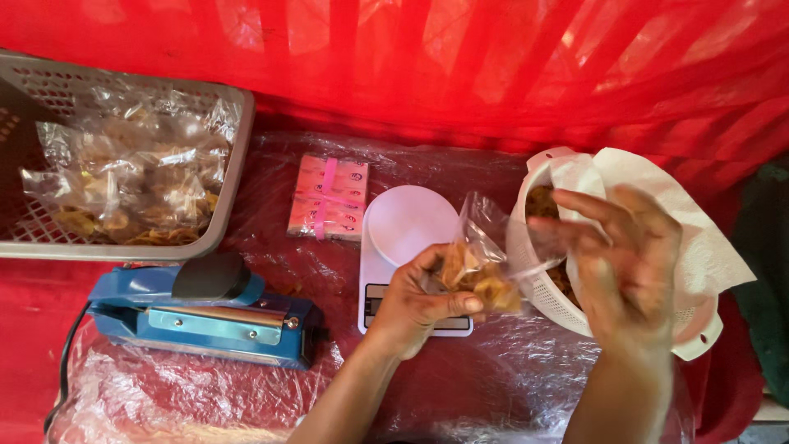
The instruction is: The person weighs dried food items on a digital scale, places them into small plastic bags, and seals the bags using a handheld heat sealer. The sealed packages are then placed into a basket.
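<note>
While left hand (415, 300) grips clear chip bag (481, 263) over white scale (407, 226), right hand (629, 255) hovers open, empty.

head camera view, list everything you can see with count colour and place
clear bag of chips: one, see-through with yellow-brown chips, held above the scale
kitchen scale: one, white, centre of the table
colander: one, white, lined with white paper, holding chips, right of the scale
bundle of small packets: one, pink and white tied with a pink band, behind the scale
heat sealer: one, blue with a black knob, front left
basket: one, grey, filled with packed chip bags, back left
plastic sheet: one, clear, spread over the red table
red cloth: one, hanging along the back
left hand: one, fingers pinching the bag
right hand: one, blurred, fingers spread over the colander
</note>
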